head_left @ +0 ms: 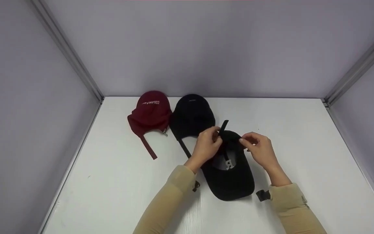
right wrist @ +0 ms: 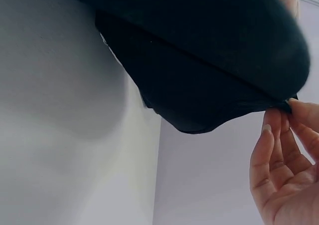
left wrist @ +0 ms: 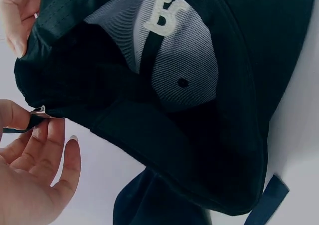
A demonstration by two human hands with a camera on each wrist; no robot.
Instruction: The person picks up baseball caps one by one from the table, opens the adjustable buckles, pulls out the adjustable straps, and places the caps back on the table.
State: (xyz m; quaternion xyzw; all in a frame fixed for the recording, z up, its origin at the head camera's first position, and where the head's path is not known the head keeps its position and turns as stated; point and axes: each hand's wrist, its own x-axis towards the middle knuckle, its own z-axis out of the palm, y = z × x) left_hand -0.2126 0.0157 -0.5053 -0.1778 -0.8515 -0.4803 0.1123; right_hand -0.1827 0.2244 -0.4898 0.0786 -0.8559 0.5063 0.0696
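A black baseball cap (head_left: 230, 185), dark green in the wrist views, is held with its brim toward me and its hollow inside facing up. My left hand (head_left: 205, 147) pinches the back strap (head_left: 225, 125) beside a small metal buckle (left wrist: 41, 110), its other fingers spread below. At the opposite side of the back opening, my right hand (head_left: 261, 150) pinches the cap's edge between thumb and fingertips; the right wrist view shows this hand (right wrist: 289, 170) at the edge too. Pale stitching of a letter (left wrist: 166, 18) shows on the cap's inner front.
A red cap (head_left: 151, 112) with white lettering lies at the back left, its strap hanging loose. Touching it on the right is a dark navy cap (head_left: 192, 113), partly behind my left hand. Walls enclose the white table (head_left: 115, 191) at the back and sides.
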